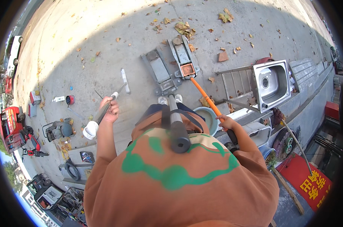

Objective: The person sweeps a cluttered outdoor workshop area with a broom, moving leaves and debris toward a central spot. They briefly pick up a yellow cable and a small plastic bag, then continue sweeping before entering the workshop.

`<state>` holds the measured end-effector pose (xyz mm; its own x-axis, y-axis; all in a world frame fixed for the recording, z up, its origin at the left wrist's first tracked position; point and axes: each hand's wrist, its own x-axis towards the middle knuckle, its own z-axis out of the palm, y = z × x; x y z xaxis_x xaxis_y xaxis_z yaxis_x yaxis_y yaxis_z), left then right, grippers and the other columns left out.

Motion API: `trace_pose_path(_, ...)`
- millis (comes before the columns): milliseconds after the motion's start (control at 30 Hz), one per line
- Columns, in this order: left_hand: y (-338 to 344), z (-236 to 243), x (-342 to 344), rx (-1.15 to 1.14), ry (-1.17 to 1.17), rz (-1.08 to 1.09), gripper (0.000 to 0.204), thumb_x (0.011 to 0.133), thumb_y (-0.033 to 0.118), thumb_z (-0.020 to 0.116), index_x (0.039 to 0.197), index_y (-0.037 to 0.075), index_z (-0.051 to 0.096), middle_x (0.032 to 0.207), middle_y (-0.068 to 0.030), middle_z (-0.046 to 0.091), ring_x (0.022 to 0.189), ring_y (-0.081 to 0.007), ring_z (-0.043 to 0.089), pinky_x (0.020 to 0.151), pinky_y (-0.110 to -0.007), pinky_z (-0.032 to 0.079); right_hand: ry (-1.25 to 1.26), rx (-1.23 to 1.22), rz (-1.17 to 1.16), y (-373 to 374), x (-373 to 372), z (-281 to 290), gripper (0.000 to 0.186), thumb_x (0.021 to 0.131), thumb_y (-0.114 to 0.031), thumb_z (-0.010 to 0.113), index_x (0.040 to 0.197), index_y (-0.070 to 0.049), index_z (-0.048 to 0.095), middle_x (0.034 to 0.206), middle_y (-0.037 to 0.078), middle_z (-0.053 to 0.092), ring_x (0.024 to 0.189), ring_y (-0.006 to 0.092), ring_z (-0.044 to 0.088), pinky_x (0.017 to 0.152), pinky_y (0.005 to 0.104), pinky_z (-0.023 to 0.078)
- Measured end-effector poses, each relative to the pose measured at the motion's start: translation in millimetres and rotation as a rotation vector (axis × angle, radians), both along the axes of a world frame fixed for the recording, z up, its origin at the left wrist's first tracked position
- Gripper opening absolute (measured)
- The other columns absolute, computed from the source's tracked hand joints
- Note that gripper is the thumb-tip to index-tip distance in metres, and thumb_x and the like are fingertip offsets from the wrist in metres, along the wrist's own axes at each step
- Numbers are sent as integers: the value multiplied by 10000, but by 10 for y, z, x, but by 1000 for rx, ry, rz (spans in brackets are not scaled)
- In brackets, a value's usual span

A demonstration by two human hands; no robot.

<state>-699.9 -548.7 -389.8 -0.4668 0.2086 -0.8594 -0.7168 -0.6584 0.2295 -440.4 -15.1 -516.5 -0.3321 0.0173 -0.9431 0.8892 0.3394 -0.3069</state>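
Note:
My right hand (227, 123) is closed round the orange handle (206, 95), beside its black grip. That handle runs down to a green-grey floor jack (182, 55) with an orange rear section. My left hand (110, 109) grips a slim grey tool with a pale thin tip; a white cup-shaped piece (91, 130) shows at its lower end. Exactly what kind of tool this is cannot be made out. A second, greyer floor jack (159, 70) stands beside the first. Its grey handle (175, 115) rises toward my chest, ending in a black grip, with neither hand on it.
A light basin (206, 118) sits just right of my legs. Further right, a steel sink (272, 85) adjoins a metal frame (235, 81). A brick (223, 56), dry leaves (184, 28) and a white tube (125, 77) lie on the concrete. A small machine (59, 128) stands left.

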Motion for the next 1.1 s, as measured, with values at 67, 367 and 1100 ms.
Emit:
trace_pose_path(67,-8,56,0,25,-19,53,85,778,124,546,780,65,486,578,-5,483,366,-60,275,326,-211,168,37,6,8,-30,170,-66,471,761,8,592,1196,-163,531,594,54,523,442,149,528,420,299,466)
trace_pose_path(367,-345,190,274,83,21,-8,128,808,142,516,748,56,443,584,-10,468,382,-68,254,346,-229,160,71,53,-80,-493,782,-140,430,755,0,608,1147,-171,563,661,52,542,459,147,541,422,292,481)
trace_pose_path(1100,-2010,-255,212,98,62,-226,82,792,123,529,795,79,460,560,-10,437,366,-69,264,315,-214,178,-91,578,424,-739,-1071,342,261,715,-115,641,916,51,656,795,139,668,685,226,662,589,312,532)
